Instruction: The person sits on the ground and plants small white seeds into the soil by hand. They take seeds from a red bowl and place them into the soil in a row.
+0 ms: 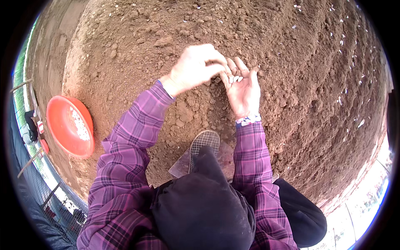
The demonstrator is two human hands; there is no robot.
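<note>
My right hand (243,93) is turned palm up over the soil, its fingers partly spread and slightly curled. Several pale, oval seeds (235,79) rest at the base of its fingers. From the left, my left hand (198,68) reaches across, back of the hand up. Its thumb and index finger come together beside the fingers of my right hand. Whether a seed is between those fingertips cannot be made out. Below both hands lies loose, crumbly brown soil (184,109).
An orange-red plastic basin (54,125) with many white seeds (79,125) stands at left. White seeds (342,42) lie scattered in rows over the ridged soil at right. My checked shoe (204,140) is on a flat board (181,164). Netting (51,200) runs along the left edge.
</note>
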